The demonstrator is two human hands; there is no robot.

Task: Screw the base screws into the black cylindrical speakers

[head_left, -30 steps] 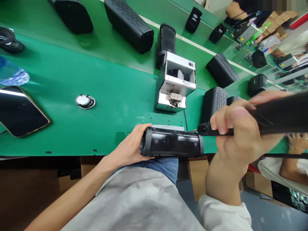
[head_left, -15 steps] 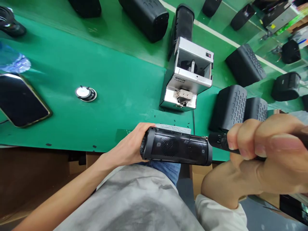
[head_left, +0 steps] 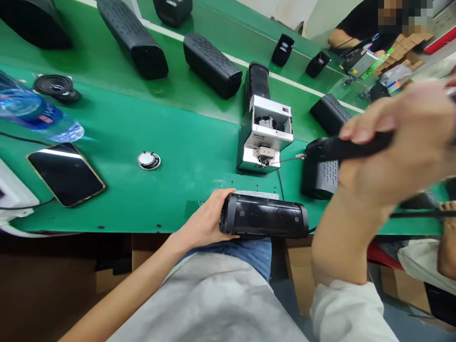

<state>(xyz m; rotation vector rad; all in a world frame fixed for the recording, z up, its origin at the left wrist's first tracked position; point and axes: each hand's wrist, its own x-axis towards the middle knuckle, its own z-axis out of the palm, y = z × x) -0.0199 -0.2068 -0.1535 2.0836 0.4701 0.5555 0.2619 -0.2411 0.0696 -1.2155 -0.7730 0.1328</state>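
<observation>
My left hand [head_left: 210, 218] is wrapped around the left end of a glossy black speaker housing [head_left: 267, 217], which lies sideways at the table's front edge. A grey pad [head_left: 258, 194] shows just behind it. My right hand [head_left: 388, 137], somewhat blurred, is closed around a black electric screwdriver [head_left: 331, 148] held almost level. Its thin bit points left, with the tip at the front of a silver screw dispenser [head_left: 272, 135]. Whether a screw sits on the tip is too small to tell.
Black speaker housings [head_left: 213, 66] line the green bench's far side, with another [head_left: 322, 178] behind the screwdriver. At left are a phone [head_left: 66, 173], a water bottle [head_left: 35, 111], a speaker driver [head_left: 57, 88] and a small round part [head_left: 148, 160]. Another person [head_left: 356, 28] sits across.
My right hand has lifted the screwdriver from the housing's right end up to the dispenser front. My left hand still holds the housing. The camera view has shifted, showing more at left and top.
</observation>
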